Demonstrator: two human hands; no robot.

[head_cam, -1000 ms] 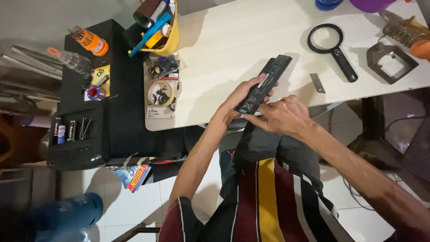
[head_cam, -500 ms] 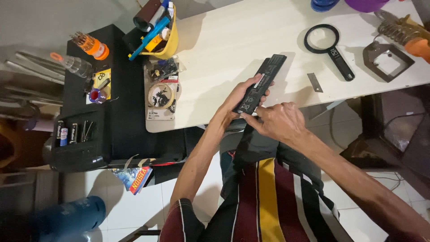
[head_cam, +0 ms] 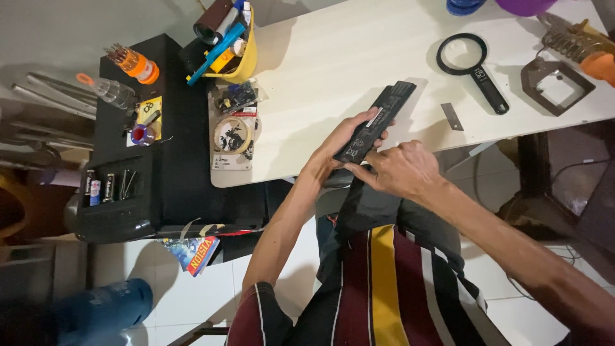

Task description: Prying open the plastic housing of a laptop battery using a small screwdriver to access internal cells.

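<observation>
A long black remote control (head_cam: 377, 120) is held over the near edge of the white table (head_cam: 346, 57), its back facing up. My left hand (head_cam: 338, 148) grips it from the left and underneath, fingers curled over its top edge. My right hand (head_cam: 402, 169) sits at its lower end, fingertips pressing on the back near the bottom. Whether a cover is there or off is hidden by my fingers.
A black magnifying glass (head_cam: 471, 64), a small metal blade (head_cam: 451, 116), a dark square frame (head_cam: 555, 86) and a soldering stand (head_cam: 576, 42) lie at the right. A yellow tool holder (head_cam: 236, 45), a tape roll (head_cam: 230, 133) and a black side cabinet (head_cam: 173, 154) with batteries stand at the left.
My right hand has slid slightly down along the remote's lower end. The remote and my left hand have hardly moved.
</observation>
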